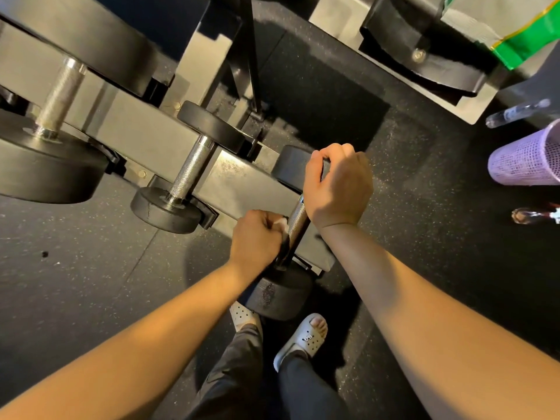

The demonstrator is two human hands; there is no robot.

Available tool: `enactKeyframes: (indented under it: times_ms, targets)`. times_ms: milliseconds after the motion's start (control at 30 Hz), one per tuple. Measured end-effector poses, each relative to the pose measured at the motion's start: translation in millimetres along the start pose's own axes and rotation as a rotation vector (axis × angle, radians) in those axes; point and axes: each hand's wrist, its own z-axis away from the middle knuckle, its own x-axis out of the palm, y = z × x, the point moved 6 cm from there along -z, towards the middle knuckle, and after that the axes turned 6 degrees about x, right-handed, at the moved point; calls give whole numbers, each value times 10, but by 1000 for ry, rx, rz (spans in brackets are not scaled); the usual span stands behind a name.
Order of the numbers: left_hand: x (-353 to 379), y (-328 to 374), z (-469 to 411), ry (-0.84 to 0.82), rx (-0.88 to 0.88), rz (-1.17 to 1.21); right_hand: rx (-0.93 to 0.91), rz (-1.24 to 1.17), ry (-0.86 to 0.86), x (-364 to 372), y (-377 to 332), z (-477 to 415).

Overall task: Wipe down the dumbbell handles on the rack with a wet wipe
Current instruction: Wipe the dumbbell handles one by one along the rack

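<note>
Here I have both bare hands on the nearest black-headed dumbbell with the knurled steel handle (297,221), which lies across the grey metal rack rail (242,189) at its near end. My left hand (257,237) is curled into a fist around a crumpled white wet wipe (281,223), pressing it against the left side of that handle, low down near the front head. My right hand (336,186) is closed over the far black head (291,168) of the same dumbbell, fingers hooked on its top edge. 2 more dumbbells sit on the rail to the left: a mid-sized one (189,174) just beside, and a larger one (59,98) further along. A lilac mesh basket (527,159) stands on the speckled black rubber floor (424,177) well to the right.
</note>
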Motion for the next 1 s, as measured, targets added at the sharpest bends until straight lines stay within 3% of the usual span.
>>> enactKeyframes:
  times_ms: [167, 267, 333, 400, 467, 533, 633, 700, 767, 900, 1000]
  targets:
    - [218, 120, -158, 126, -178, 577, 0, 15, -19, 17, 12, -5]
    - [237, 224, -306, 150, -296, 658, 8, 12, -18, 17, 10, -2]
    - [249, 221, -353, 11, -378, 639, 8, 11, -21, 14, 6, -3]
    - [281, 169, -321, -274, -433, 630, 11, 10, -17, 5, 9, -11]
    - [228, 22, -310, -479, -429, 442, 10, 6, -11, 1, 6, -13]
    - [119, -109, -331, -525, -388, 177, 8, 4, -11, 2, 4, -11]
    - [76, -105, -403, -365, -305, 202, 8, -5, -14, 2, 4, -9]
    - [74, -74, -460, -118, -352, 445, 4, -5, -17, -5, 2, -11]
    - [152, -10, -496, 11, -433, 721, -3, -1, -18, -11, -2, -9]
    - [293, 111, -471, -230, -318, 719, -12, -6, -6, -13, -8, 3]
    - [247, -47, -439, -269, -278, 655, -4, 2, -6, -6, 6, -3]
